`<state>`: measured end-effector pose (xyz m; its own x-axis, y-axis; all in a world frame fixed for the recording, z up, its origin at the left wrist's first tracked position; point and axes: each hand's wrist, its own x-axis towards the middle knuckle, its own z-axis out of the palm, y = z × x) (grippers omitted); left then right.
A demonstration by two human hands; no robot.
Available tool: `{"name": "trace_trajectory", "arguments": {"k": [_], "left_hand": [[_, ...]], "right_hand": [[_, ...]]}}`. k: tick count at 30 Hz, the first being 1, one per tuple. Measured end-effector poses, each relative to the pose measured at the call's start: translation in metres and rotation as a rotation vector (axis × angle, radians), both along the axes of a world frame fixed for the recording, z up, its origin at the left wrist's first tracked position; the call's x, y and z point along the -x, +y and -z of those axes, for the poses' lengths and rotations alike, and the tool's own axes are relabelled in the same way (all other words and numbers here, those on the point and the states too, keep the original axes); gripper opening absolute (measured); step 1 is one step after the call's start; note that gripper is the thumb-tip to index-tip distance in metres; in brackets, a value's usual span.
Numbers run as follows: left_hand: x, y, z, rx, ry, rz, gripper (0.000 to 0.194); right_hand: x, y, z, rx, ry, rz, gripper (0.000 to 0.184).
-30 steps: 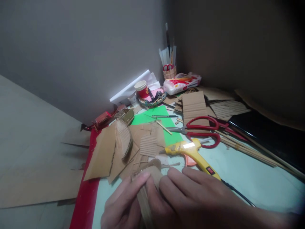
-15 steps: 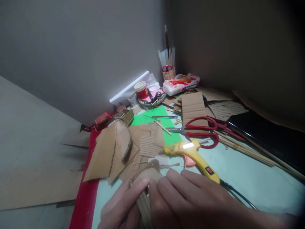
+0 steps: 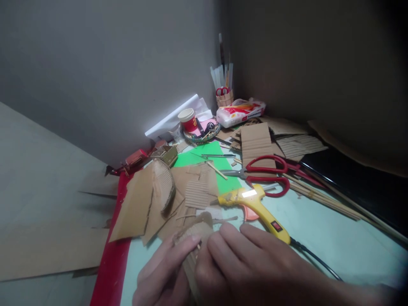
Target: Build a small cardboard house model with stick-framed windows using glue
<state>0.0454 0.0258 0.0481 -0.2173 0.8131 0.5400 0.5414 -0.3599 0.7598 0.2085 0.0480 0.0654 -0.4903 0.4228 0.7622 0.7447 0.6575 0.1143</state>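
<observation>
Low in the head view, my left hand (image 3: 164, 270) grips a cardboard piece (image 3: 201, 228) with a curved top and a strip running down toward me. My left thumb presses along its face. My right hand (image 3: 237, 263) is closed against the right side of the same piece, fingers curled and pressed together. A small pale stick end shows between the hands; my right fingers hide most of it. Just beyond my right hand lies a yellow hot glue gun (image 3: 264, 210), its nozzle pointing left.
Red-handled scissors (image 3: 267, 174) lie behind the glue gun. Cardboard scraps (image 3: 132, 210) and a curved corrugated piece (image 3: 164, 185) spread left over green paper (image 3: 207, 148). Wooden sticks (image 3: 321, 197) and a black panel (image 3: 350, 187) lie right. A paper cup (image 3: 188, 120) stands at the back.
My right hand has shifted slightly left and down along the cardboard piece, uncovering a little more of the stick end. My left hand keeps its grip. The whole view has shifted slightly.
</observation>
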Motion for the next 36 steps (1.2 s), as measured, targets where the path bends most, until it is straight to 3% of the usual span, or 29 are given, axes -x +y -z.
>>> {"name": "trace_trajectory", "arguments": {"k": [4,7,12,16,20,24,28,31,36], "left_hand": [[-0.003,0.005,0.002,0.015,-0.081,0.008,0.034],[-0.004,0.007,-0.004,0.149,-0.163,-0.005,0.034],[0.006,0.015,-0.007,0.292,-0.208,-0.079,0.024],[0.015,0.021,-0.003,0.272,-0.205,-0.11,0.02],[0.009,0.02,-0.002,0.189,-0.267,-0.147,0.02],[0.01,0.01,0.006,-0.023,-0.246,-0.094,0.023],[0.019,-0.002,0.023,-0.1,-0.133,-0.097,0.028],[0.021,-0.007,0.028,-0.129,-0.099,-0.063,0.03],[0.022,-0.005,0.018,-0.178,-0.081,-0.011,0.035]], "right_hand": [[0.004,0.006,0.003,0.07,0.166,-0.009,0.024],[-0.007,0.013,-0.006,0.341,0.058,-0.126,0.01],[-0.024,0.026,-0.023,0.824,0.105,-0.177,0.016],[-0.024,0.029,-0.028,1.059,0.136,-0.059,0.03],[-0.023,0.025,-0.028,1.211,0.254,-0.108,0.041],[-0.027,0.015,-0.028,1.125,0.392,-0.271,0.042],[-0.028,0.004,-0.03,0.923,0.451,-0.407,0.041],[-0.026,0.001,-0.026,0.745,0.435,-0.421,0.038],[-0.023,0.002,-0.017,0.562,0.375,-0.366,0.037]]}}
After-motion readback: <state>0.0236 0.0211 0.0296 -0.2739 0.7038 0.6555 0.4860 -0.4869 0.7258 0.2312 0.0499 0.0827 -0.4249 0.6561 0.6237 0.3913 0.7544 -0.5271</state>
